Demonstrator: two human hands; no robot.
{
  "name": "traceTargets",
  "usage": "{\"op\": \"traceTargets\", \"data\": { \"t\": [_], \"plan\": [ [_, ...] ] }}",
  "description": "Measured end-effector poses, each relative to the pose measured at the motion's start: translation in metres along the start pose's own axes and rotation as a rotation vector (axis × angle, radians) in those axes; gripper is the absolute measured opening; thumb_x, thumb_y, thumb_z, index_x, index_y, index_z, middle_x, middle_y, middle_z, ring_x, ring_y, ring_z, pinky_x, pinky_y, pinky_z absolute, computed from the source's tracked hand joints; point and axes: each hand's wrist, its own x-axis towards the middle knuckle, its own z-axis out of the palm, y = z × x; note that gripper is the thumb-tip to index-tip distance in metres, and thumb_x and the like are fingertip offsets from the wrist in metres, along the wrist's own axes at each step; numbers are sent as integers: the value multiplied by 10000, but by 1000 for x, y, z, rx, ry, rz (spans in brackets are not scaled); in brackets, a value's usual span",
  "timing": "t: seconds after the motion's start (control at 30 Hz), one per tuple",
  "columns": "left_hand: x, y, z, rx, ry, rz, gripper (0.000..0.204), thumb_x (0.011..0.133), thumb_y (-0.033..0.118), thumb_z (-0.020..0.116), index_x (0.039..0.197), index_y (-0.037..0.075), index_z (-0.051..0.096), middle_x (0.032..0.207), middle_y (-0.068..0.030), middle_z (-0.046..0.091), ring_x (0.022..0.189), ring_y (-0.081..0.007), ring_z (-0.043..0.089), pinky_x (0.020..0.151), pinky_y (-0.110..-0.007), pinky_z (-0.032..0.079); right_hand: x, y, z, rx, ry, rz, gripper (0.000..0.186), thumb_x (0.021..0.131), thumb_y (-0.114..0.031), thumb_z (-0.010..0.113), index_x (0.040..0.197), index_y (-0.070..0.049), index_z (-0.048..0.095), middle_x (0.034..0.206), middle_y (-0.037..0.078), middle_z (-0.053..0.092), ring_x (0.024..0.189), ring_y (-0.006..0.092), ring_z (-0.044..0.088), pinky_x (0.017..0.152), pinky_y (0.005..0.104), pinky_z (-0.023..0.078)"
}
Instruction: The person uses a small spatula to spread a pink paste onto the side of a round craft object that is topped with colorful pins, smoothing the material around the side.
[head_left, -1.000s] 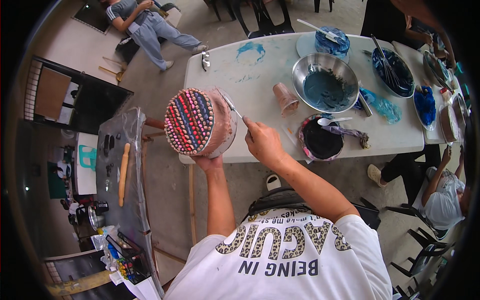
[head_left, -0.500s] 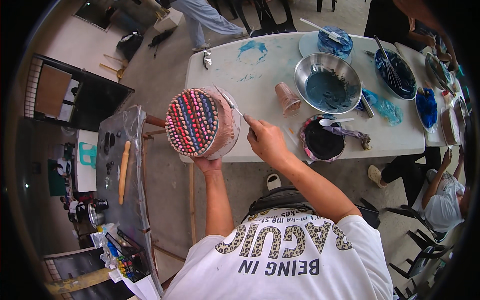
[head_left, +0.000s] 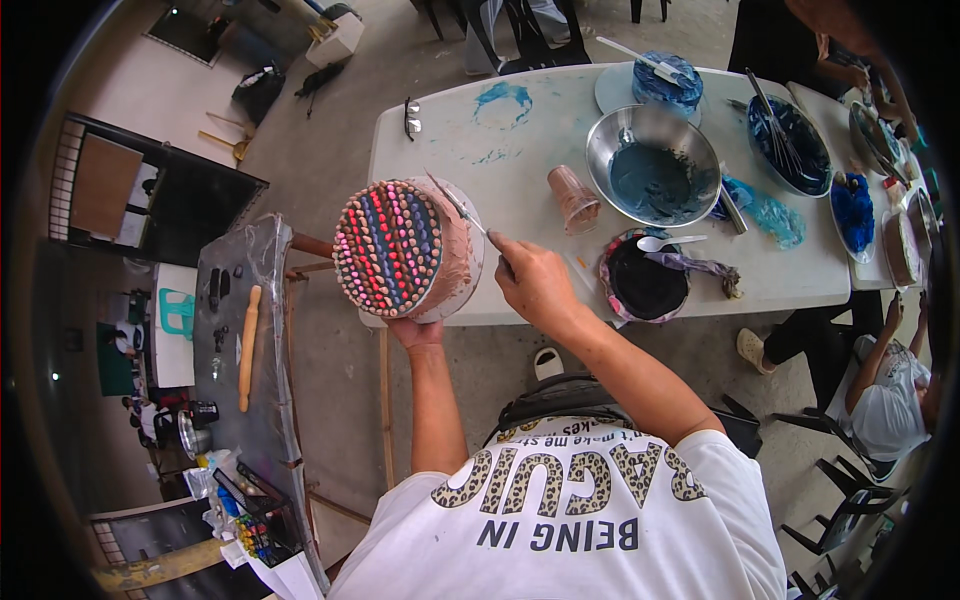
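A round cake (head_left: pixel 390 250) is tipped so that its top faces left; brown frosting coats its side. Piped dots in pink, red, dark blue and brown run in rows across the top. My left hand (head_left: pixel 414 332) holds the cake at its lower edge, most of the fingers hidden behind it. A pale cake board (head_left: pixel 470 290) shows along the base. In my right hand (head_left: pixel 535 283) is a thin metal spatula (head_left: pixel 456 205), its blade along the frosted side near the board. Whether the blade touches the frosting is hard to tell.
On the white table (head_left: pixel 430 160) are a steel bowl (head_left: pixel 607 165) of blue-grey frosting, a plastic cup (head_left: pixel 573 200), a dark round container (head_left: pixel 648 280) with a spoon and a blue cake (head_left: pixel 668 85). A rolling pin (head_left: pixel 249 350) lies on the left table. A person (head_left: pixel 890 395) sits at right.
The cake has shifted very slightly right, with the spatula still along its side. A person in light trousers at the far side has moved right, behind the black chair.
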Motion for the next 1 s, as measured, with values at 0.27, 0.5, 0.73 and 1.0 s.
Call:
{"op": "traceTargets", "data": {
  "t": [0.27,0.5,0.73,1.0],
  "plan": [
    [-4,-7,13,59,23,35,602,943,489,440,1401,98,418,1429,-104,449,1338,-307,396,1121,-524,318,-11,12,9,-195,-57,19,392,803,-89,590,1192,-38,604,827,192,642,723,395,623,656,473,497],
    [1,-14,15,46,70,99,643,948,560,347,1428,134,388,1483,-104,374,1376,-321,335,1137,-536,285,-27,4,13,-282,-73,-31,458,808,-96,601,1262,-61,555,772,161,609,646,375,606,604,472,491],
    [10,-13,8,-133,272,134,675,959,565,210,1422,117,411,1483,-134,374,1368,-360,342,1133,-565,268,-29,-3,8,-191,-65,6,450,816,-64,590,1263,-39,543,784,151,608,646,371,604,592,462,488],
    [7,-13,4,-110,159,101,614,954,505,323,1380,81,453,1433,-123,444,1341,-337,390,1131,-531,296,-9,11,22,-169,-73,40,424,827,-83,573,1245,-18,550,826,185,626,714,402,611,656,484,488]
  ]
}}
